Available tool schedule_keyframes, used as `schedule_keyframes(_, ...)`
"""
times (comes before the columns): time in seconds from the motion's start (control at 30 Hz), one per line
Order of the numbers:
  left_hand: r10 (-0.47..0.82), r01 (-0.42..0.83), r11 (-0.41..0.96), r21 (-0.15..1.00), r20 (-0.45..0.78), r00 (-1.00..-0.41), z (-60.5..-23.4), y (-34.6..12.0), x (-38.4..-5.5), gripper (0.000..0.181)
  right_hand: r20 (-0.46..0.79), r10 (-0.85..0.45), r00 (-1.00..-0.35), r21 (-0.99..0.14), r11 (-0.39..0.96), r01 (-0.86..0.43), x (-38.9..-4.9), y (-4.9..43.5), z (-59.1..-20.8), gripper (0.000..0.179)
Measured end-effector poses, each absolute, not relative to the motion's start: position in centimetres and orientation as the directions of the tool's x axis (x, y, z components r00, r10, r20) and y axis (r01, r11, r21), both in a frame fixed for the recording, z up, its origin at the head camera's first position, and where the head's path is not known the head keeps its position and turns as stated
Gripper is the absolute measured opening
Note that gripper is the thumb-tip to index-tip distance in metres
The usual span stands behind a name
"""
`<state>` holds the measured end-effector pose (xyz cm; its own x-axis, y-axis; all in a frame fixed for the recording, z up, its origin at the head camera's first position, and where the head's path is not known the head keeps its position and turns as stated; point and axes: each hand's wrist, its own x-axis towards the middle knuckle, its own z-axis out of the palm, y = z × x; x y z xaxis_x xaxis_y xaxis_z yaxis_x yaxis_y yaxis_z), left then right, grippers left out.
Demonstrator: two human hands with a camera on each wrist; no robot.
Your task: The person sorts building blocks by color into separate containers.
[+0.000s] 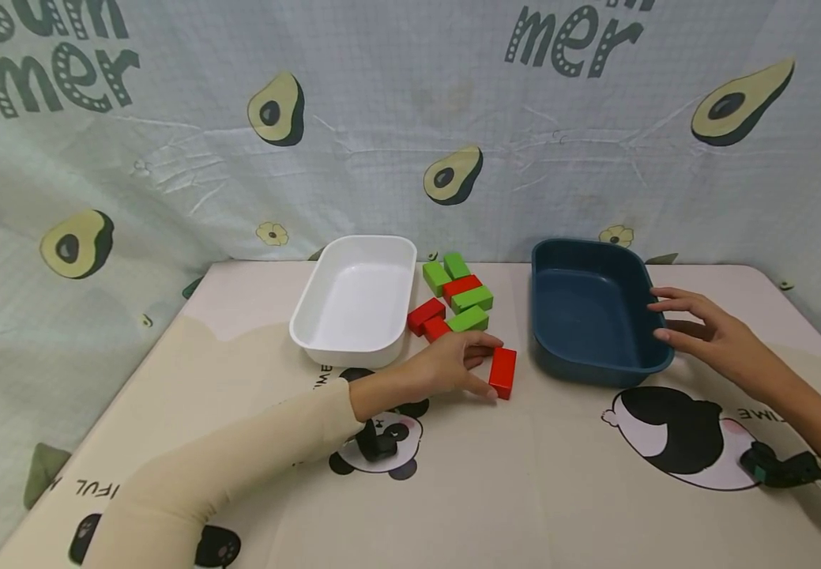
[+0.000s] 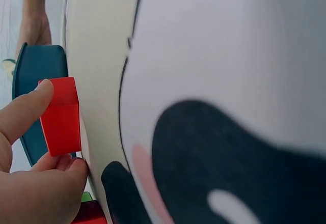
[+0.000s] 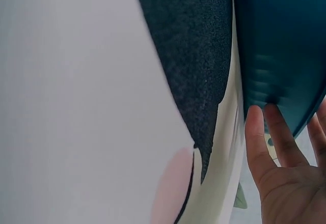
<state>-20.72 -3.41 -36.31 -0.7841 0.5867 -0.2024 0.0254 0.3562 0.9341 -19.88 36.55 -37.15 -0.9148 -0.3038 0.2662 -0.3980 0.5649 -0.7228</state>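
From where I stand, the dark blue tub (image 1: 588,373) is on the table (image 1: 524,498), and the red block (image 1: 502,373) is just to the left of its near end. The person's left hand (image 1: 442,367) comes in from the left of the tub and pinches that block, the thumb at its near end and the other fingers at its far end; whether it touches the tabletop I can't tell. At the tub's right side is the right hand (image 1: 716,340), fingers loosely extended, tips at the wall; I can't tell how firmly they touch. Farther left of the tub, beyond the held block, green blocks (image 1: 472,299) and other red blocks (image 1: 426,316) lie clustered together. Left of the tub, past that cluster, sits a white tub (image 1: 342,357).
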Motion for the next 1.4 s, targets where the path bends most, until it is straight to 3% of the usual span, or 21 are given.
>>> schedule_keyframes(0.43,0.582,0.046,0.378,0.925,-0.198,-0.789,-36.2,-3.3,-21.0,0.067,0.259,-0.329,-0.908,-0.689,0.596,-0.412,-19.9,37.0,-37.2,0.044)
schedule_keyframes(0.8,0.588,0.128,0.454,0.882,-0.189,-0.786,-35.8,-3.1,-20.9,0.066,0.17,-0.277,-0.946,-0.616,0.719,-0.322,-20.0,37.4,-35.9,0.05)
schedule_keyframes(1.4,0.567,0.091,0.453,0.887,-0.208,-0.797,-35.9,-3.2,-20.6,0.064,0.173,-0.265,-0.949,-0.648,0.695,-0.312,-19.8,37.1,-36.5,0.052)
